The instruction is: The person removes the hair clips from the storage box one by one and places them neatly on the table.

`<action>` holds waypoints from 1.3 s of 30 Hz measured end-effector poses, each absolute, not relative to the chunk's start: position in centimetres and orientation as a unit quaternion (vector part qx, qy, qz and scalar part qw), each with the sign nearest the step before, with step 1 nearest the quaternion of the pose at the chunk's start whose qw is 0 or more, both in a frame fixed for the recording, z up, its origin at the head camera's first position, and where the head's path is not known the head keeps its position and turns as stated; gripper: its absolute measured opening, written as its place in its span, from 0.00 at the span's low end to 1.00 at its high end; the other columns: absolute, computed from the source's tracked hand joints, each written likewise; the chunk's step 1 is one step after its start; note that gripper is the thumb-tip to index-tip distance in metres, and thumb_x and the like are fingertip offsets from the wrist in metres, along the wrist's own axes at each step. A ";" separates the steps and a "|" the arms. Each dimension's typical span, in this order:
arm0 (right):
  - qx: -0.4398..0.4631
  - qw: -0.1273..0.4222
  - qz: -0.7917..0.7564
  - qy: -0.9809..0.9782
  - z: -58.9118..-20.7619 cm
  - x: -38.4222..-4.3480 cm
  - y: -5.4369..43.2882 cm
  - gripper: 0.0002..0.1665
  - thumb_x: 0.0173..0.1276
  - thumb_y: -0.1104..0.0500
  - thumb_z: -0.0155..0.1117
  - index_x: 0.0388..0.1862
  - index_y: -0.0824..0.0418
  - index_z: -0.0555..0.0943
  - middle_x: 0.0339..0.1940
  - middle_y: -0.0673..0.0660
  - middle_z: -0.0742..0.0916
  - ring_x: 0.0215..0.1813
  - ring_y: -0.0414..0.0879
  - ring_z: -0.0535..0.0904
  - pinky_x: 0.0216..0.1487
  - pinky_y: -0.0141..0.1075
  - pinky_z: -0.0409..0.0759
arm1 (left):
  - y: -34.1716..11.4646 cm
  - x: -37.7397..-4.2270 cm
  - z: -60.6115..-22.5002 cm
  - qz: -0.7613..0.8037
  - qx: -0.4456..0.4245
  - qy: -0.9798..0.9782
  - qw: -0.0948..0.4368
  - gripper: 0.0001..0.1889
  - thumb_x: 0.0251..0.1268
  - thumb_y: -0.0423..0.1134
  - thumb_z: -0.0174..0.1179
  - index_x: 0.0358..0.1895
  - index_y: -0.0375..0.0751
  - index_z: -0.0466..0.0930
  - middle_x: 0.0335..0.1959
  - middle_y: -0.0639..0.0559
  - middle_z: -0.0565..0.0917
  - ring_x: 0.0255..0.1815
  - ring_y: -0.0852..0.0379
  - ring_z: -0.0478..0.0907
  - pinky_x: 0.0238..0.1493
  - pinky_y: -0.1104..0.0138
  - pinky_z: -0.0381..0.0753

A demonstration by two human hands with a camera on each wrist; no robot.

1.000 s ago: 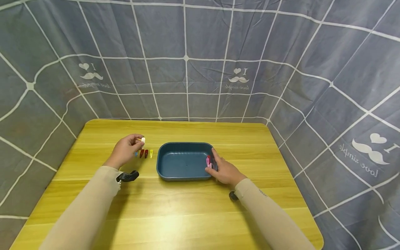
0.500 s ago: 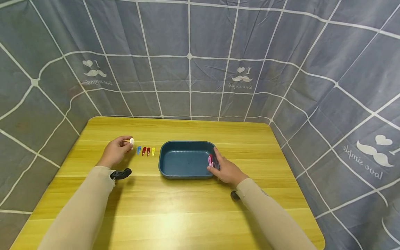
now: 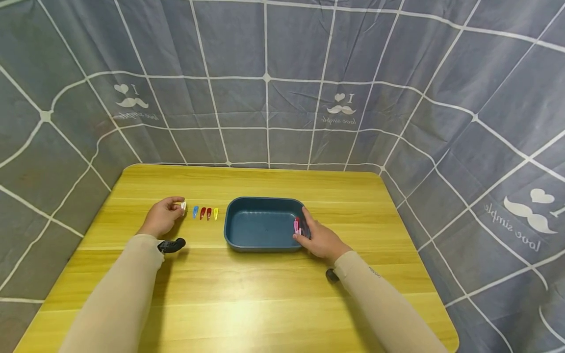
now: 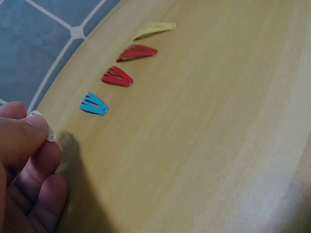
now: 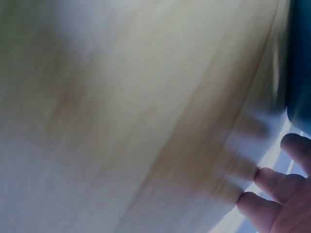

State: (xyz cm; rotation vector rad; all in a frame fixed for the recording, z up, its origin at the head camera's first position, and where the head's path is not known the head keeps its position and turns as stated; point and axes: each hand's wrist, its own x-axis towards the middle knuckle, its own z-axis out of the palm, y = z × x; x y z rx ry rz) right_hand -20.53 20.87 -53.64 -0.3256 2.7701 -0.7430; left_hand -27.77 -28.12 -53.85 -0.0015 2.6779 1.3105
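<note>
My left hand (image 3: 161, 218) pinches a white snap hair clip (image 3: 183, 208) between thumb and fingers, low over the table, left of a row of clips. That row holds a blue clip (image 3: 195, 212), two red clips (image 4: 116, 76) and a yellow clip (image 4: 155, 30). At the right end of a dark blue plastic tray (image 3: 265, 249), my right hand (image 3: 324, 242) holds the rim, thumb over the inside and other fingers along the outer wall. A pink hair clip (image 3: 296, 226) lies inside the tray beside that thumb, with red and pale clips partly hidden there.
Everything rests on a yellow wood-grain table (image 3: 247, 304) with rounded corners. A grey curtain (image 3: 229, 98) with white grid lines hangs behind and at both sides. Black straps circle both wrists.
My left hand has moved left with the white clip, past the blue clip, and lowered it toward the table. My right hand stays at the tray; the head view shifted slightly.
</note>
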 end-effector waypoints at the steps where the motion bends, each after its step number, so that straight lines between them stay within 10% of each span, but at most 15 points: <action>1: -0.113 0.127 -0.256 0.952 -53.6 -20.6 20.9 0.60 0.76 0.29 0.57 0.90 0.46 0.35 0.84 0.63 0.67 0.81 0.61 0.69 0.78 0.57 0.70 | -28.1 -27.8 -54.0 0.436 0.001 0.896 0.081 0.25 0.82 0.36 0.56 0.75 0.32 0.69 0.50 0.38 0.81 0.42 0.51 0.77 0.33 0.70 0.79; 20: -0.090 0.140 -0.260 0.951 -53.8 -20.9 21.4 0.59 0.75 0.27 0.57 0.88 0.37 0.32 0.84 0.60 0.68 0.76 0.61 0.75 0.76 0.56 0.73 | -28.0 -28.9 -55.1 0.383 0.020 0.918 0.099 0.23 0.81 0.36 0.58 0.73 0.33 0.73 0.52 0.36 0.84 0.54 0.40 0.79 0.59 0.47 0.77; 31: -0.085 0.152 -0.262 0.949 -53.3 -20.8 21.5 0.59 0.76 0.28 0.57 0.88 0.35 0.30 0.83 0.61 0.70 0.73 0.61 0.79 0.74 0.57 0.75 | -27.5 -29.2 -54.8 0.364 0.033 0.926 0.094 0.23 0.81 0.36 0.57 0.73 0.31 0.72 0.52 0.36 0.82 0.52 0.40 0.77 0.58 0.47 0.76; 39: -0.083 0.159 -0.268 0.947 -53.6 -20.8 21.6 0.59 0.76 0.28 0.57 0.87 0.33 0.29 0.73 0.63 0.81 0.38 0.50 0.87 0.58 0.52 0.83 | -27.6 -29.3 -55.5 0.356 0.038 0.929 0.093 0.22 0.82 0.36 0.56 0.72 0.31 0.73 0.50 0.39 0.81 0.54 0.40 0.76 0.59 0.46 0.75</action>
